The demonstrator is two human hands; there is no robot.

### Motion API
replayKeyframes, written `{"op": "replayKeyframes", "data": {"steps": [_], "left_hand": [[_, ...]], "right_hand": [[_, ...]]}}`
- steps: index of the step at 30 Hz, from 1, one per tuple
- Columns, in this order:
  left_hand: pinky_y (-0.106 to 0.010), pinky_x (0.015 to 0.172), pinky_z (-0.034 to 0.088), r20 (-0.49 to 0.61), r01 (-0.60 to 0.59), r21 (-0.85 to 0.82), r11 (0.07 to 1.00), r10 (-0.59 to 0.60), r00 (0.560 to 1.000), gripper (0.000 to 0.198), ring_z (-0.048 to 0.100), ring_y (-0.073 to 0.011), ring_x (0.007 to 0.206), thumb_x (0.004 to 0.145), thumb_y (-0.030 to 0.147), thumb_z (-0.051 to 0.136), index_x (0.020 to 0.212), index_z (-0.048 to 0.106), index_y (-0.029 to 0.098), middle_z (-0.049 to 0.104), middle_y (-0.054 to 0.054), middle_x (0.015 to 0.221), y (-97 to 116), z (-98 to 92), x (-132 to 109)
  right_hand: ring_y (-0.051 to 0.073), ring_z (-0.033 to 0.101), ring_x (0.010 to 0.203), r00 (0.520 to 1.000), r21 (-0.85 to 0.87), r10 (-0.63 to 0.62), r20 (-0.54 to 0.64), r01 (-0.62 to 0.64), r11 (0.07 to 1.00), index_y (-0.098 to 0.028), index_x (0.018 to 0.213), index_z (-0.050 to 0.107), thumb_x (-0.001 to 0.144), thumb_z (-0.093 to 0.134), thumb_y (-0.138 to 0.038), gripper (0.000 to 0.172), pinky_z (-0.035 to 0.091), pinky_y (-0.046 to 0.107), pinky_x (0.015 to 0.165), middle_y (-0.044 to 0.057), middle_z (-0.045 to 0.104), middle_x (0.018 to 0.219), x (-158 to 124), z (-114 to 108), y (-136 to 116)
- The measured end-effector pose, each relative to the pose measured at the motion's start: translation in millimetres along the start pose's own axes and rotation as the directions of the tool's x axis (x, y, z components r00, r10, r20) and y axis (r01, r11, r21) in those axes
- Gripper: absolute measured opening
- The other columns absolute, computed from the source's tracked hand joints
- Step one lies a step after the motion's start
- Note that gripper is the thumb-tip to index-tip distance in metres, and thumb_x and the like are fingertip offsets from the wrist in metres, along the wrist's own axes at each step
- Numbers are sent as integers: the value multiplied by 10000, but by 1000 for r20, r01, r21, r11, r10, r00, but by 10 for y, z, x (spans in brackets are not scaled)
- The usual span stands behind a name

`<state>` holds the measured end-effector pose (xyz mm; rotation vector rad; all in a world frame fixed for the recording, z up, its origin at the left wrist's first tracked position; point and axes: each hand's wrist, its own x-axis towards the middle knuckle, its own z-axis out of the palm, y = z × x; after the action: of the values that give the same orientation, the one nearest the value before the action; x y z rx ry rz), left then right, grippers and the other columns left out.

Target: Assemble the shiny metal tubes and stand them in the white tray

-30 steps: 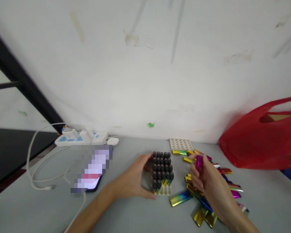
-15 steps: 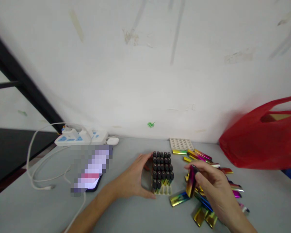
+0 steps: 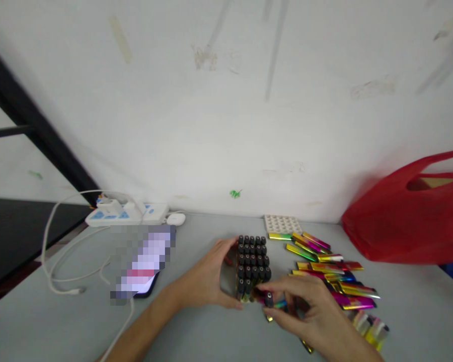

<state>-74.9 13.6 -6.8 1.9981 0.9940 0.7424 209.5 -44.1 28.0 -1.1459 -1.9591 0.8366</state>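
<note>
Upright black-topped, shiny sticks (image 3: 252, 260) stand in rows in a pale slotted tray (image 3: 245, 301); the tray shows only at its near edge. My left hand (image 3: 207, 279) is curved around the tray's left side, thumb at the near corner and fingers at the far corner, holding it. My right hand (image 3: 305, 306) pinches one more black-topped stick (image 3: 269, 298) between thumb and fingers, just right of the tray's front row. Its lower part is hidden by the fingers. The kind of stick cannot be made out.
Loose shiny multicoloured sticks (image 3: 335, 269) lie in a pile to the right. Behind them a second pale slotted tray (image 3: 283, 223) lies near the wall. A red bag (image 3: 403, 221) stands at right. A phone (image 3: 151, 261), white cable and power strip (image 3: 154, 213) are at left.
My right hand has moved left with the stick, from above the pile to the tray's front right corner. The left hand stays in place.
</note>
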Motion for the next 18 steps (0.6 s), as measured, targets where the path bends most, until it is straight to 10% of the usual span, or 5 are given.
{"op": "replayKeyframes", "data": {"steps": [18], "left_hand": [[-602, 1215, 464, 2, -9, 32, 999, 9, 1000, 1372, 526, -456, 1429, 585, 457, 1087, 1706, 321, 262, 489, -190, 1624, -26, 16, -9]], "right_hand": [[155, 617, 611, 991, 88, 75, 110, -84, 993, -299, 1303, 797, 1031, 757, -481, 329, 443, 274, 605, -14, 774, 779, 17, 91, 29]]}}
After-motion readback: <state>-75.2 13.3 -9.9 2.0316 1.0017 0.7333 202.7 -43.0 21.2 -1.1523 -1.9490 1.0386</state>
